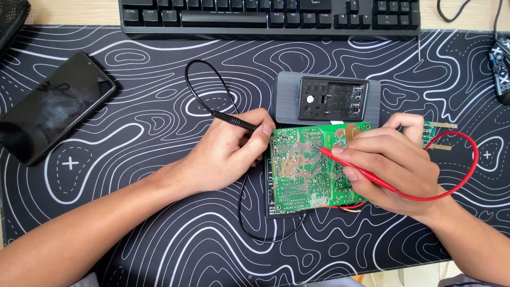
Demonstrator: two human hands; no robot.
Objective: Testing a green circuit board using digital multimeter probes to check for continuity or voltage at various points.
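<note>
- A green rectangular printed circuit board [305, 167] is steadied at its left edge by the left hand [226, 154], in which a black probe [234, 121] is pinched.
- A red probe [350, 166] is gripped in the right hand [390, 167], its tip set on the board.
- A grey rectangular case [329, 98] is seen just beyond, and a black smartphone [50, 109] far left on the black patterned mat [159, 212].

A pale wooden desk [69, 16] under even, bright light.

You've got one green circuit board [305, 165], two probes, one red [353, 166] and one black [234, 121], one phone [50, 106], one keyboard [268, 16], one mouse [501, 66], and one grey box [328, 98].
</note>
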